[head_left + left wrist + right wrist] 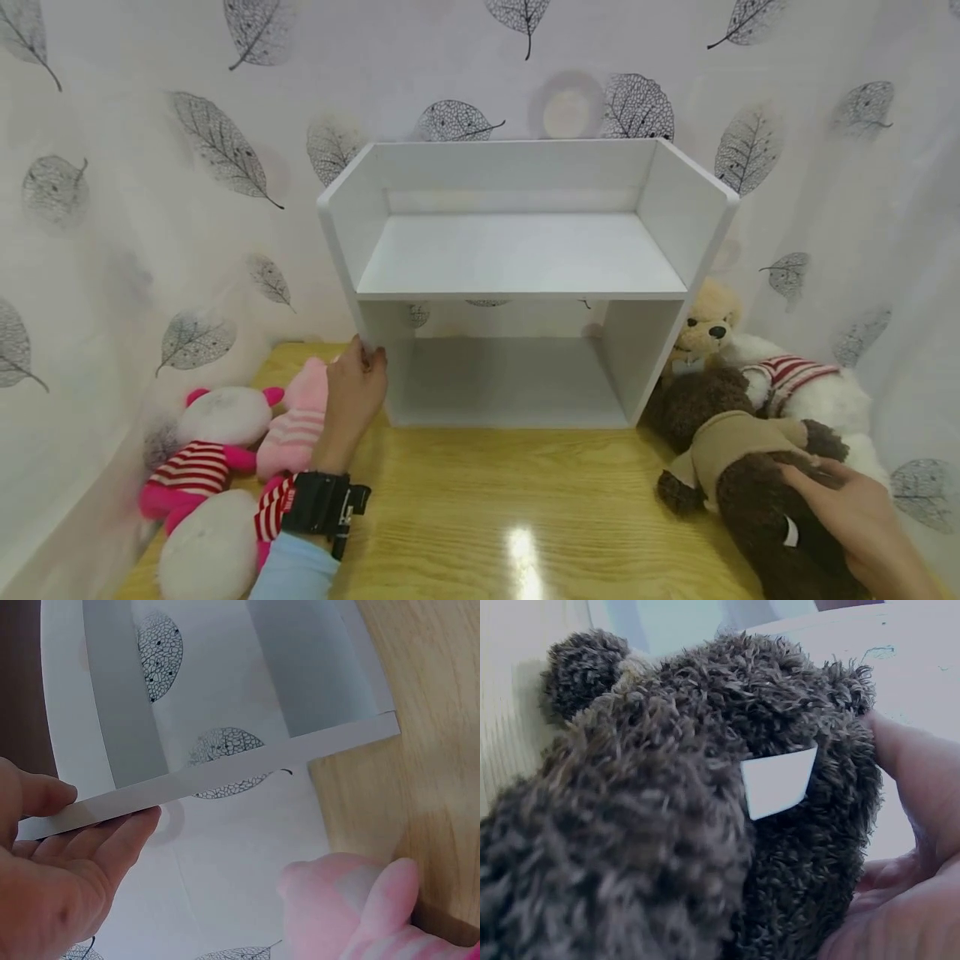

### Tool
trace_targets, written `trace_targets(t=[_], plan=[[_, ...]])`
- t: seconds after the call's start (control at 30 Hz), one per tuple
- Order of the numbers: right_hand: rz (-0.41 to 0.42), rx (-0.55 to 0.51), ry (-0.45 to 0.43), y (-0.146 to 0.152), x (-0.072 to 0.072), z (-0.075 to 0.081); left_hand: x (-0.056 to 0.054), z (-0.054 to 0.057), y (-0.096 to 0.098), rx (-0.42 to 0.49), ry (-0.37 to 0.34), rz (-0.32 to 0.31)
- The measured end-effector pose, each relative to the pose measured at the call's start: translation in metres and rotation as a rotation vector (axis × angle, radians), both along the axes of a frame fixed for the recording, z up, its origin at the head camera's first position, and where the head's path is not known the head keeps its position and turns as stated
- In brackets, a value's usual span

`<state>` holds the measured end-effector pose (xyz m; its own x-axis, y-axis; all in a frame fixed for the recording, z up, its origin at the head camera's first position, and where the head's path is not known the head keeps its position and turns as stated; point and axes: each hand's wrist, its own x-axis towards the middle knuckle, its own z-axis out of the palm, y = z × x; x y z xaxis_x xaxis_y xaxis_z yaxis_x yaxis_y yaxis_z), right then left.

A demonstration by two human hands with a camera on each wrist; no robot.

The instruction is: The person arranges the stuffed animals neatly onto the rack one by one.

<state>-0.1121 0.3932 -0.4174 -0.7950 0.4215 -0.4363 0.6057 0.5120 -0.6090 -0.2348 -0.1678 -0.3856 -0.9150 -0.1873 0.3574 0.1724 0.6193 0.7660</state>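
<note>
A white two-tier shelf (517, 254) stands upright on the wooden table. My left hand (356, 387) grips the front edge of its left side panel, below the middle board. In the left wrist view the thumb lies on one face of the panel edge (247, 759) and the fingers on the other. To the right of the shelf, a dark brown plush bear (701, 404) in a tan top lies face-hidden with its head toward the shelf. My right hand (862, 521) holds it by its lower body. A white tag (778, 782) sticks out of the fur in the right wrist view.
Left of the shelf lie a pink plush toy (292, 433) and two white-and-pink plush toys (225, 414) in red stripes. Behind the brown bear are a tan bear (708, 317) and a white plush toy (832, 400). A leaf-patterned curtain (480, 50) closes off the back and sides.
</note>
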Motion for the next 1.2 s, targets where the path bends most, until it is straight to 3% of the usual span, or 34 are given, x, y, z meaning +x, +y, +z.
trace_targets(t=[0.1, 0.27, 0.33, 0.4, 0.5, 0.6, 0.73, 0.8, 0.9, 0.97, 1.07, 1.2], plan=[[-0.047, 0.033, 0.022, -0.006, 0.005, 0.006, 0.001, -0.001, 0.0, -0.004, 0.015, -0.003], [0.005, 0.127, 0.068, -0.016, 0.018, 0.02, 0.001, -0.001, 0.0, -0.002, 0.035, -0.007], [0.059, 0.184, 0.13, -0.016, 0.022, 0.02, 0.001, -0.001, 0.0, 0.002, 0.032, -0.011], [0.128, 0.244, 0.23, -0.014, 0.026, 0.013, 0.001, -0.001, 0.0, 0.001, 0.03, -0.009], [0.223, 0.348, 0.459, -0.007, 0.03, -0.011, 0.001, -0.001, 0.0, 0.003, 0.035, -0.006], [0.302, 0.391, 0.668, -0.015, 0.035, -0.02, 0.0, -0.003, -0.001, -0.004, 0.041, -0.001], [0.455, 0.475, 0.939, -0.046, 0.038, -0.006, -0.001, -0.004, -0.002, -0.01, 0.047, 0.003], [0.57, 0.578, 1.121, -0.058, 0.033, 0.0, 0.0, -0.004, -0.002, -0.008, 0.052, 0.006], [0.752, 0.728, 1.311, -0.072, 0.022, 0.007, 0.0, -0.003, -0.001, -0.008, 0.056, 0.014], [0.854, 0.814, 1.378, -0.075, 0.016, 0.005, 0.0, -0.002, 0.0, -0.004, 0.053, 0.016], [0.978, 0.862, 1.395, -0.075, 0.009, -0.001, 0.0, -0.003, 0.0, 0.002, 0.045, 0.014], [1.053, 0.898, 1.405, -0.067, -0.003, -0.014, -0.001, -0.004, 0.0, 0.004, 0.04, 0.017]])
